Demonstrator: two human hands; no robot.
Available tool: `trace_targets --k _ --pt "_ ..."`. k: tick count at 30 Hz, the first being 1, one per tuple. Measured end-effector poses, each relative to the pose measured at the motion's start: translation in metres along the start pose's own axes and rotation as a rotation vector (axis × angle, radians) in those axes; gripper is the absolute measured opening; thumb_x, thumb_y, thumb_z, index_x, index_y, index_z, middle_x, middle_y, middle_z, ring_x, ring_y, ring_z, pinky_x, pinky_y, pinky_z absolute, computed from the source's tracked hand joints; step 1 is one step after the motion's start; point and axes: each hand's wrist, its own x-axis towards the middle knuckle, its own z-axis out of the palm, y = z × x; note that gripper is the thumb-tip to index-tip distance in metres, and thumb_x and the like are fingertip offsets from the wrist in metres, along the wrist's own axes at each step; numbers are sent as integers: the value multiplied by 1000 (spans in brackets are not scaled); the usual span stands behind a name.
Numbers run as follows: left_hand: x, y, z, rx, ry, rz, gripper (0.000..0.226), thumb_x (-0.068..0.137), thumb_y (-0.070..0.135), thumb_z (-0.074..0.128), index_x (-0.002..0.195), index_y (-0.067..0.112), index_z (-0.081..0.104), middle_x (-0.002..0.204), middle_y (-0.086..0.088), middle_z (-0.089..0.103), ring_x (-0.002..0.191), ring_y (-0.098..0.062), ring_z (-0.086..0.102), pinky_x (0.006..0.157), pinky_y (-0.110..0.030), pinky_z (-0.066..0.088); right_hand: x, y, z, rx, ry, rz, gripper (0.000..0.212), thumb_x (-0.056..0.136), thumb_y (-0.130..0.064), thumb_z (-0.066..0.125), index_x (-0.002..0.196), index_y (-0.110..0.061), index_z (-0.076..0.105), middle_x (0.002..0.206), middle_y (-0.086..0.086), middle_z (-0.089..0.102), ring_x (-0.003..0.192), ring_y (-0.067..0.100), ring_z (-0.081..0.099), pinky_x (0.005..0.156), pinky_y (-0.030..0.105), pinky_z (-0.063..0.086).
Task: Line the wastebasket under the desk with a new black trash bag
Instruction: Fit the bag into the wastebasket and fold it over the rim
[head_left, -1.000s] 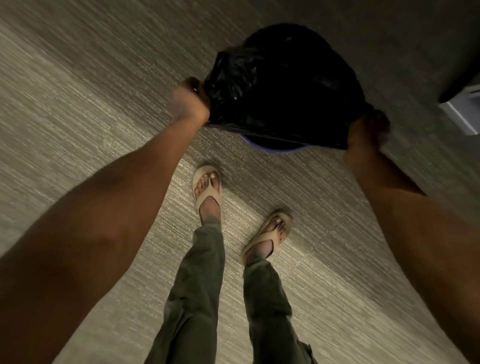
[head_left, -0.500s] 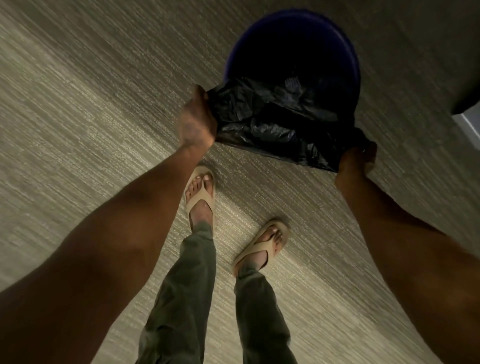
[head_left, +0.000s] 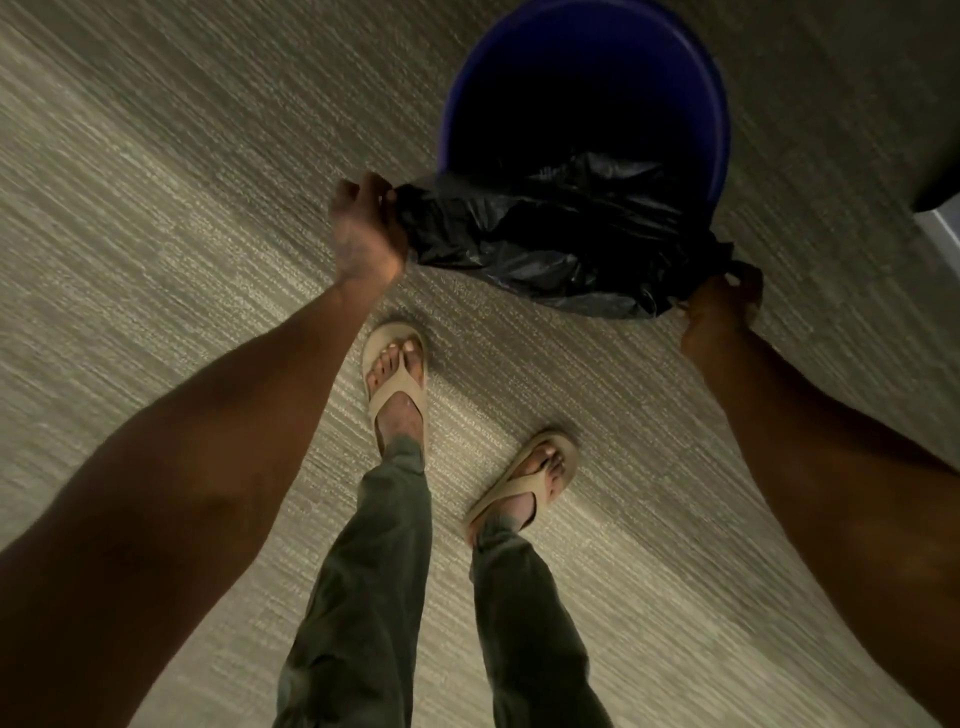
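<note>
Plastic stretched between our two grips is what the coming move turns on: the black trash bag (head_left: 561, 244) hangs as a crumpled band, its long axis running from our left hand (head_left: 363, 228) across to our right hand (head_left: 719, 312), and the blue wastebasket (head_left: 719, 111) lies beyond that band, away from us, its dark open mouth just past the plastic. Our left grip is closed in a fist on one bunched end of the bag; our right grip is closed with the fingers curled over the other end, lower and a little nearer to us. The bag's far edge overlaps the near rim of the wastebasket, though we cannot tell whether the two touch or whether any of the plastic is already inside. We judge the rim sits about midway between the grips, perhaps a shade nearer the right one, so both would have to carry the bag forward and spread its mouth over the opening. Our feet in tan sandals (head_left: 397, 371) stand on the carpet (head_left: 156, 208) on our side of the bag, well short of the wastebasket. No brand, label or writing can be read on anything here.
</note>
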Motion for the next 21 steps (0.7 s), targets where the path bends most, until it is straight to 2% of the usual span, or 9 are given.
trace_targets --k 3,6,8,9,11,13,15,19,21 --pt "11 18 -7 -232 35 -254 27 104 27 48 111 8 66 103 -12 72 92 -25 70 70 -35 56 0 -12 -2 -40 23 49 24 105 -14 52 125 -5 64 121 11 74 72 11 63 46 16 49" --pt "20 40 -12 -522 29 -380 17 104 24 49 107 14 63 100 -4 73 84 -17 73 63 -32 63 -4 -32 0 -4 -72 145 31 111 -12 40 118 -2 68 97 9 70 68 13 64 54 23 56" --pt "24 54 -18 -680 36 -420 12 101 18 51 108 16 61 94 -5 74 76 -17 73 57 -29 59 -8 -38 0 44 -74 111 26 105 -9 43 103 -5 69 97 10 70 67 17 66 56 26 57" --pt "26 59 -21 -712 35 -408 17 97 17 53 111 18 62 91 -3 73 74 -16 73 58 -28 58 -11 -38 -1 27 -61 58 24 100 -10 48 108 -5 69 100 10 71 70 19 68 61 30 58" --pt "29 70 -26 -639 36 -297 31 90 19 54 120 21 62 91 0 73 75 -12 73 61 -25 58 -13 -35 -2 -149 46 -180 41 88 -16 56 129 -11 61 119 10 70 91 23 72 78 37 63" --pt "27 78 -30 -438 29 -78 37 89 24 55 125 21 65 104 -2 72 83 -9 72 67 -22 59 -17 -34 -1 -405 119 -538 59 84 -23 60 142 -18 52 136 11 60 105 18 66 82 21 60" --pt "24 82 -31 -229 -30 188 43 87 30 58 127 19 67 121 -7 65 99 -14 68 79 -20 56 -23 -36 7 -612 12 -877 67 84 -24 64 149 -18 51 142 15 52 114 15 58 79 8 49" --pt "26 86 -32 -65 -192 485 48 85 35 60 126 15 72 133 -16 58 126 -32 55 103 -38 48 -27 -47 25 -939 -185 -1117 34 87 -16 65 120 -16 74 130 21 57 111 35 64 86 46 59" --pt "28 88 -32 54 -194 523 44 83 39 58 118 20 76 132 -11 62 128 -32 54 106 -43 44 -26 -54 32 -989 -171 -1087 20 91 -14 64 106 -15 77 124 21 61 104 37 65 87 52 57"
